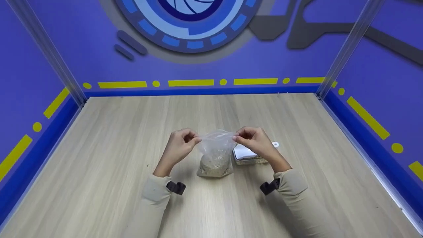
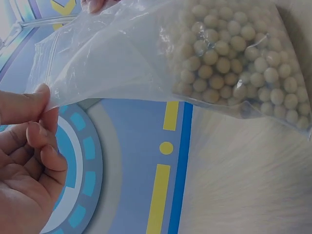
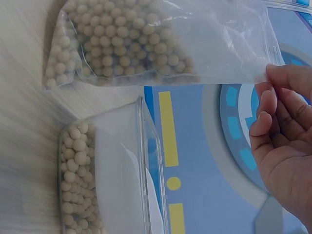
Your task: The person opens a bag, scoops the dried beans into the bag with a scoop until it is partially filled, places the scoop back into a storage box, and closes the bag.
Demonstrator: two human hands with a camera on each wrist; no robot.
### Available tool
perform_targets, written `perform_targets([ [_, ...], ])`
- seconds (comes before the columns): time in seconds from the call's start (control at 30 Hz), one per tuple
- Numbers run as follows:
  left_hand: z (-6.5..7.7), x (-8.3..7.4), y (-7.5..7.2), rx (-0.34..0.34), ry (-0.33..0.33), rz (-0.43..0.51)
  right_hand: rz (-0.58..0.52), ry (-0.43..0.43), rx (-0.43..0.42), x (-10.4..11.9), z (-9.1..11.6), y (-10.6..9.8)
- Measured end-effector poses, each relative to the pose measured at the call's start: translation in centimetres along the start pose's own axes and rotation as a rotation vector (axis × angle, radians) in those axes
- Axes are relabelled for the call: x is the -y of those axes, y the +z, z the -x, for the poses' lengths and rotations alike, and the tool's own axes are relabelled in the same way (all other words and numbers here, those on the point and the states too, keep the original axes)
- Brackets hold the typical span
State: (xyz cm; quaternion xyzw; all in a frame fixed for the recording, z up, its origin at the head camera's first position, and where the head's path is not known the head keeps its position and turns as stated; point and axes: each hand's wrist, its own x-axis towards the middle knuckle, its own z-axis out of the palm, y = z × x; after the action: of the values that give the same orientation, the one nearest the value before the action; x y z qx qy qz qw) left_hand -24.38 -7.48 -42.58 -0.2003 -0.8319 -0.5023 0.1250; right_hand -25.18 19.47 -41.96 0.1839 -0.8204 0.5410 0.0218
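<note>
A clear zip-top plastic bag (image 1: 215,158) stands on the table, its lower half filled with small round beige balls (image 2: 229,58). My left hand (image 1: 178,147) pinches the left top corner of the bag between thumb and forefinger. At the opposite top corner, my right hand (image 1: 256,140) pinches the plastic the same way. The zip strip runs across the top between both hands. Beside the bag on the right is a clear container (image 3: 141,170) with more beige balls (image 3: 78,185) in it. A white scoop (image 1: 244,152) lies in that container, partly hidden by my right hand.
The wood-grain table (image 1: 109,148) extends around the bag on all sides. Blue printed panels (image 1: 198,72) close off the back, left and right, with metal posts (image 1: 345,49) at the corners. Black straps (image 1: 176,187) circle both wrists.
</note>
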Motion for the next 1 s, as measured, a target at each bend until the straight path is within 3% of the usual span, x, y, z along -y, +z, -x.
perform_targets([
  [0.27,-0.1,0.1,0.2,0.053,0.033,0.032,-0.012,0.019,0.05,0.1,0.0,0.1],
  [0.63,-0.1,0.3,0.8,0.018,0.055,0.04,-0.012,-0.015,0.014,3.3,0.8,0.5],
  [1.0,-0.2,0.3,0.8,0.036,0.047,0.04,-0.01,0.015,0.034,3.2,0.8,0.5],
])
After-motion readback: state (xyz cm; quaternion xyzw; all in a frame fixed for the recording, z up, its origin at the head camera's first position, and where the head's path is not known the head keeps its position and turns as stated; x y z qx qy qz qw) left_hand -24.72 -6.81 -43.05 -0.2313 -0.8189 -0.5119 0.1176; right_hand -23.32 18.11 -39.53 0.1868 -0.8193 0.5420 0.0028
